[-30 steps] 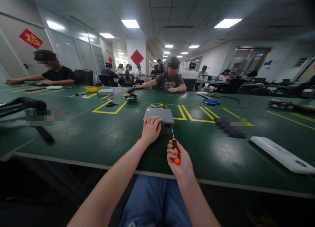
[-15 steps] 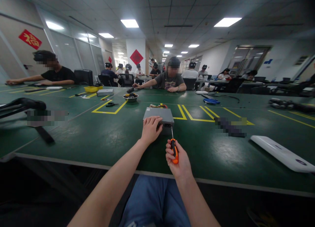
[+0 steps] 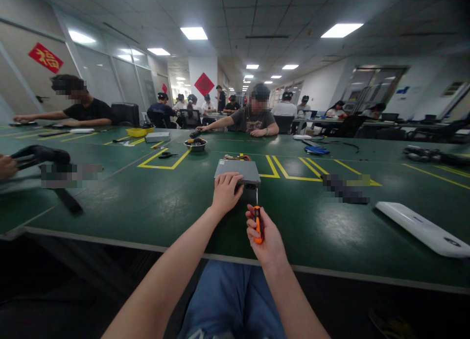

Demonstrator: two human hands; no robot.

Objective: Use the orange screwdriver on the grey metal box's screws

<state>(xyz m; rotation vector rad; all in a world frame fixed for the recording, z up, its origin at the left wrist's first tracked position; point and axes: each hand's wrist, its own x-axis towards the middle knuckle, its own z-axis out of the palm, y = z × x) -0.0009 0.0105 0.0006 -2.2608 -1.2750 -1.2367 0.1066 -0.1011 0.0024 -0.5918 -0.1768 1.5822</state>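
Now left hand (image 3: pixel 224 193) atop box (image 3: pixel 240 168), right hand (image 3: pixel 270 238) curled round screwdriver (image 3: pixel 259 225).

The person at the green table (image 3: pixel 147 206) wears blue trousers (image 3: pixel 227 295). I can see them just below the table's near edge (image 3: pixel 110 242), and they look like soft jeans. The blue is a bit washed out, with darker folds. A dark crease runs between the two legs. Farther down from that table edge there are small pale bits (image 3: pixel 198 334), too blurry for me to name. The left arm (image 3: pixel 172 263) and the right arm (image 3: pixel 293 297) are bare where they cross the table's edge. The left hand (image 3: pixel 224 194) and the right hand (image 3: pixel 270 236), over the table, are bare too, with slim fingers (image 3: pixel 228 178).
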